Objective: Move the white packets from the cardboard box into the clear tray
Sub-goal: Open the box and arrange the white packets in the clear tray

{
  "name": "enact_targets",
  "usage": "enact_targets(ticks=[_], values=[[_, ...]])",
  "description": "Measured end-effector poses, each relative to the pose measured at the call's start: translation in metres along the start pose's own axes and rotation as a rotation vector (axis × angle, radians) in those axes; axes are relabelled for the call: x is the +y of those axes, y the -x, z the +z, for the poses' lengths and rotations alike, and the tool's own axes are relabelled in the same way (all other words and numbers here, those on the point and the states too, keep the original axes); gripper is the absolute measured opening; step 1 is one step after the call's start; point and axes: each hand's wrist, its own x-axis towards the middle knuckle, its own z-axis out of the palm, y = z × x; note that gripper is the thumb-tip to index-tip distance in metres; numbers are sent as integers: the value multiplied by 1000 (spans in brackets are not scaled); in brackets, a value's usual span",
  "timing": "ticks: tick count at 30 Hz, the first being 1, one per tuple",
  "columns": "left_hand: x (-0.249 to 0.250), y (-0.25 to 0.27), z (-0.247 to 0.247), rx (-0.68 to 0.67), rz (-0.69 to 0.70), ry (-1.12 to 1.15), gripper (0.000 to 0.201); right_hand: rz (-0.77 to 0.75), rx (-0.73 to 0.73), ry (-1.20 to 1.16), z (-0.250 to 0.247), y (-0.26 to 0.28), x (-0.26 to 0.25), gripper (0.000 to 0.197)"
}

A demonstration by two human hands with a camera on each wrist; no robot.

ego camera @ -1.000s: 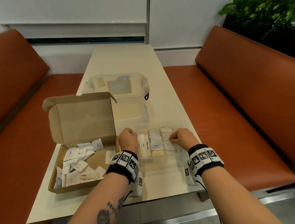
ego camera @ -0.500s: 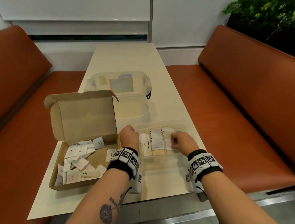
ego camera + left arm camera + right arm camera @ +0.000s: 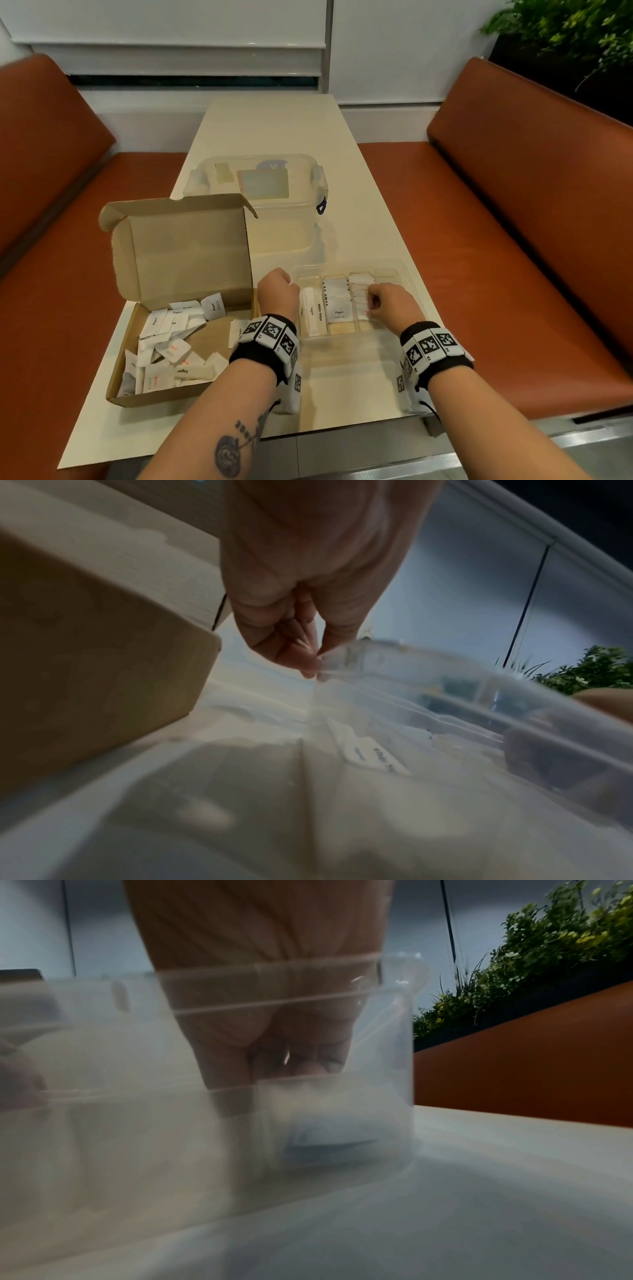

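The open cardboard box point(image 3: 191, 394) lies at the table's near left with several white packets point(image 3: 171, 349) loose inside. To its right sits the clear tray point(image 3: 404, 270), its compartments holding rows of white packets point(image 3: 337, 308). My left hand point(image 3: 277, 291) is curled at the tray's left edge; in the left wrist view my left hand point(image 3: 315, 666) pinches the rim of the tray point(image 3: 445, 669), beside the box point(image 3: 85, 642). My right hand point(image 3: 373, 305) is inside the tray's third compartment. Through the tray wall point(image 3: 394, 1015), my right hand point(image 3: 298, 1066) pinches a white packet point(image 3: 329, 1137).
A clear lidded container point(image 3: 257, 185) stands behind the box and tray. The narrow cream table point(image 3: 274, 130) runs away from me, with orange benches point(image 3: 513, 240) on both sides. A green plant point(image 3: 565, 34) is at the far right.
My right hand has drawn slightly toward me within the tray. My left hand has stayed at the tray's left edge. The head view has shifted a little.
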Motion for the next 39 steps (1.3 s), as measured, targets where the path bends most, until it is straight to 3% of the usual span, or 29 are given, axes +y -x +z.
enact_targets(ticks=[3,6,9,11,16,27,30,34,39], values=[[0,0,0,-12,-11,-11,11,4,48,-78,1,0,2,26],[1,0,-1,-17,-17,-16,11,-35,250,-77,3,1,2,23],[1,0,-1,-20,-20,-10,13,-29,120,177,9,0,2,62],[1,0,-2,-25,-26,-14,13,-30,34,279,13,-1,2,71],[3,0,-2,-27,-24,-21,13,-73,-20,384,12,-6,-1,65],[4,2,-4,-36,-36,-30,11,-212,-228,489,-10,-11,7,74],[5,1,-6,-47,-25,-32,12,-232,-200,449,-22,-11,6,80],[5,0,-7,-51,-16,-39,12,-221,-119,414,-31,-11,5,62],[5,-1,-8,-65,-8,-53,13,-223,-142,389,-33,-15,3,53]])
